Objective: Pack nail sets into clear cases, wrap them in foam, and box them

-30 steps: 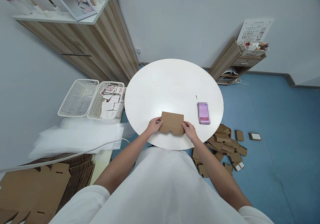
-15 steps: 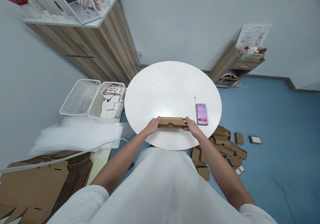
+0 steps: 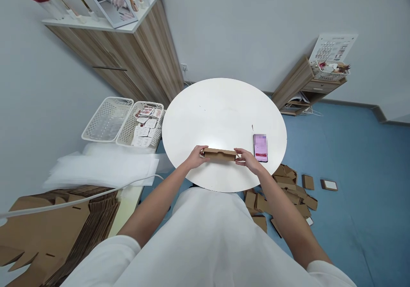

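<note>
1. A person in a white top is standing over a round white table, both bare forearms reaching in over its near edge.
2. The left hand is gripping one end of a small brown cardboard box, its thumb and fingers parted only by the box's thickness.
3. The right hand is clasping the opposite end in a similar partly closed hold, its fingers spreading along the short side.
4. The box is lying lengthwise between the two hands at the near part of the table, its notched long side facing the wearer; whether its underside is touching the tabletop is hard to tell from this height.
5. A phone is resting on the table just beyond the right hand, its screen glowing pink and purple.
6. On the blue floor to the right, a heap of brown boxes is spreading beside the table, with two more boxes lying apart from it.
7. To the left, printed cards are filling part of a white mesh basket, while white packing sheets and flattened cardboard are lying nearer the wearer.
</note>
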Demonstrator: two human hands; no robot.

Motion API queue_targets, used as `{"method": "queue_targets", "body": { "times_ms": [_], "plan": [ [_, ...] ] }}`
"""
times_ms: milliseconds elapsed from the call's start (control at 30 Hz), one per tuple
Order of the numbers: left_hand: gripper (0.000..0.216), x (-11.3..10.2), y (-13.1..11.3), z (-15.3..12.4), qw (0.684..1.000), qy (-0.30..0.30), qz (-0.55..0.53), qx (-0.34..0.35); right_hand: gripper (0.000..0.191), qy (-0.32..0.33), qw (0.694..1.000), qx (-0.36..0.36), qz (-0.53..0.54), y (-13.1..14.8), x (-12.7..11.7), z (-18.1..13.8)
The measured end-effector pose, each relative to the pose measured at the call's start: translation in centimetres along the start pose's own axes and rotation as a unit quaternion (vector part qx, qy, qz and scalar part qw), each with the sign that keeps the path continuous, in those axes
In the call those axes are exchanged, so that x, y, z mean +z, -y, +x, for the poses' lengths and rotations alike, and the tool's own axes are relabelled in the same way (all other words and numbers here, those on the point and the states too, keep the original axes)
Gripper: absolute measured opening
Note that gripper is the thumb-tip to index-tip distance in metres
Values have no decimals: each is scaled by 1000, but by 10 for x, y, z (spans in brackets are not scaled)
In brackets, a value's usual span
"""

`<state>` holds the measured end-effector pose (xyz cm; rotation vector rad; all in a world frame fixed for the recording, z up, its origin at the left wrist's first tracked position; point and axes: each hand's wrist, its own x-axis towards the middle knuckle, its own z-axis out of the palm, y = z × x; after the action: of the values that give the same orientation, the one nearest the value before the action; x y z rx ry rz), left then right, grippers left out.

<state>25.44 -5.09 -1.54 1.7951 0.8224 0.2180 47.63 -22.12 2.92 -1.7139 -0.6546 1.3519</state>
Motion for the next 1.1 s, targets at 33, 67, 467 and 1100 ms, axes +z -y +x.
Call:
{"method": "queue_targets", "body": {
  "times_ms": [33, 67, 467, 1100],
  "plan": [
    [59, -1, 0, 2, 1000, 1, 3, 4, 41, 14, 999, -13, -27, 2, -2, -1],
    [58, -2, 0, 5, 1000, 4, 5, 7, 45, 20, 998, -27, -58, 4, -5, -1],
    [58, -5, -10, 9, 995, -20, 99, 0, 34, -124, 961, -101, -224, 1, 2, 18],
    [50, -10, -34, 6, 975, -30, 214, 48, 37, -123, 963, -83, -225, 10, 5, 18]
  ]
}}
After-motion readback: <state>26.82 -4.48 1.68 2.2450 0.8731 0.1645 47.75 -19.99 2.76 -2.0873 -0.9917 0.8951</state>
